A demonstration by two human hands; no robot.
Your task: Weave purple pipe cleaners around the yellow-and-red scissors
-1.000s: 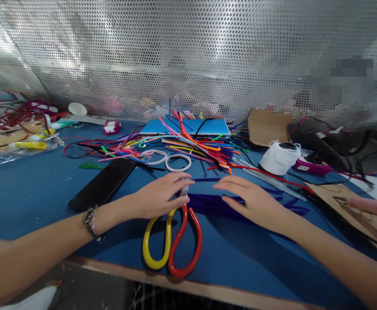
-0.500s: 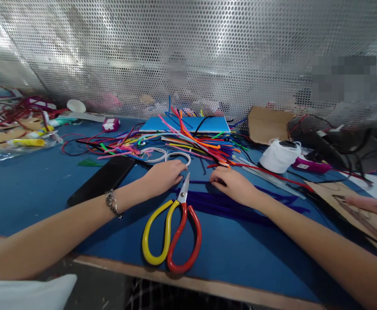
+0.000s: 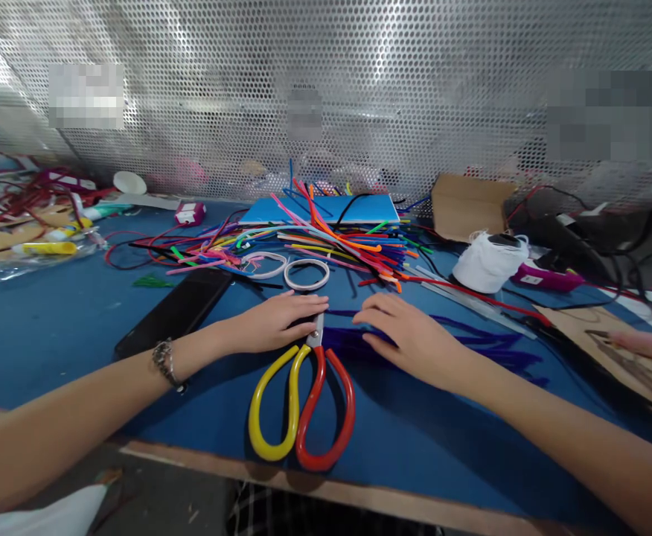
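Note:
Scissors (image 3: 319, 394) with one yellow and one red handle lie on the blue table, blades pointing away from me. My left hand (image 3: 275, 321) stretches its fingers across the blades, hiding the tip; whether it touches them I cannot tell. On the right, my right hand (image 3: 409, 335) is palm down with fingers apart and slightly bent, over the end of some dark blue fuzzy strips (image 3: 476, 339), which look like pipe cleaners. Neither hand visibly holds anything. Just beyond my left hand lies a white ring (image 3: 307, 275), with a second white ring (image 3: 264, 266) beside it.
A pile of colourful pipe cleaners (image 3: 331, 242) lies around a light blue board (image 3: 326, 208) at the back. A black phone-like slab (image 3: 175, 313) is left of my hands. White yarn (image 3: 487, 262) and cardboard (image 3: 471, 208) stand right. Another person's hand (image 3: 644, 346) is at far right.
My left hand has moved nearer me and now covers the scissor blades, fingers straighter. My right hand has shifted slightly nearer, its fingers opening from a curl. The scissors lie in nearly the same place.

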